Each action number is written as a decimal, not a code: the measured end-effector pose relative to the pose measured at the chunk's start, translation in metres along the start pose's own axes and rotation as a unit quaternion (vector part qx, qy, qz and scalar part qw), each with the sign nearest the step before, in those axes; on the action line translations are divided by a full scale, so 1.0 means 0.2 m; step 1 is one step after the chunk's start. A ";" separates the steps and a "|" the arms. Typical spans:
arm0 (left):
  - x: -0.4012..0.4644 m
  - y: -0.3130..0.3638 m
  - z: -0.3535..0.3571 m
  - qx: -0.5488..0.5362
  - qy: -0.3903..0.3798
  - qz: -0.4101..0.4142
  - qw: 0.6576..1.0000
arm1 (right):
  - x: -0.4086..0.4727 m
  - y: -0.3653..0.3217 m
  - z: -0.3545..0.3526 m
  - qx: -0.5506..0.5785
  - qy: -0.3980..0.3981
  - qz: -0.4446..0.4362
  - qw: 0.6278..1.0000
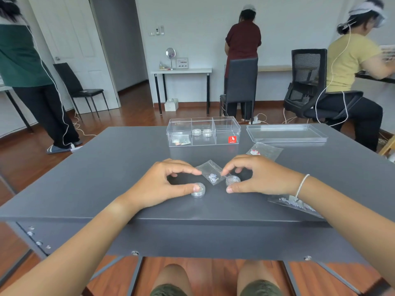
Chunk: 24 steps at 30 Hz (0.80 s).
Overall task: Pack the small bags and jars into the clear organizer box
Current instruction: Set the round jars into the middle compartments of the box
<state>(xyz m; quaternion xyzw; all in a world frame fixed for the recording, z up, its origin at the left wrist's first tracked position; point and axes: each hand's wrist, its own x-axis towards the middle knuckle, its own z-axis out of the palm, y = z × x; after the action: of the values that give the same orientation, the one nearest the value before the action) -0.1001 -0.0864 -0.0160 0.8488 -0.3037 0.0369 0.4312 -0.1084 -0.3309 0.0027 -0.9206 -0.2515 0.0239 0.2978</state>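
On the grey table (106, 167) lies a small clear bag of white beads (212, 175), with a small clear jar (198, 190) to its left and another jar (233, 180) to its right. My left hand (166, 183) arches over the table; its thumb touches the left jar and its index tip touches the bag's corner. My right hand (259, 177) curls around the right jar, thumb just below it, index tip on the bag. Neither jar is lifted. The clear organizer box (226, 127) stands open farther back, with small bags in its left compartment and two jars in the middle one.
The box's clear lid (286, 133) lies to its right. A bag with red and white pieces (264, 150) lies behind my right hand, and another bag of white beads (299, 205) lies under my right wrist. Three people and several chairs are beyond the table.
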 end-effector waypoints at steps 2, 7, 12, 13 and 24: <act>-0.01 0.01 0.01 0.011 -0.011 0.003 1.000 | -0.01 0.01 0.01 0.008 0.003 0.002 1.000; -0.03 0.01 0.02 0.055 -0.024 0.017 0.998 | -0.01 0.01 0.02 0.013 0.021 0.000 1.000; -0.02 0.01 0.02 0.053 -0.017 0.011 0.998 | -0.01 0.01 0.02 0.012 0.024 -0.005 1.000; -0.02 0.01 0.02 0.051 -0.016 0.010 0.999 | -0.01 0.01 0.02 0.014 0.024 -0.005 1.000; 0.11 0.03 -0.07 0.001 0.041 -0.015 0.999 | 0.10 -0.01 -0.06 0.024 0.070 -0.011 0.997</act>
<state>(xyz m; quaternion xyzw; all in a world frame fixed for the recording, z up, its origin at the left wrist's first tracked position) -0.0828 -0.0891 0.0049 0.8513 -0.2730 0.0659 0.4432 -0.0901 -0.3259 0.0161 -0.9098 -0.2394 -0.0381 0.3370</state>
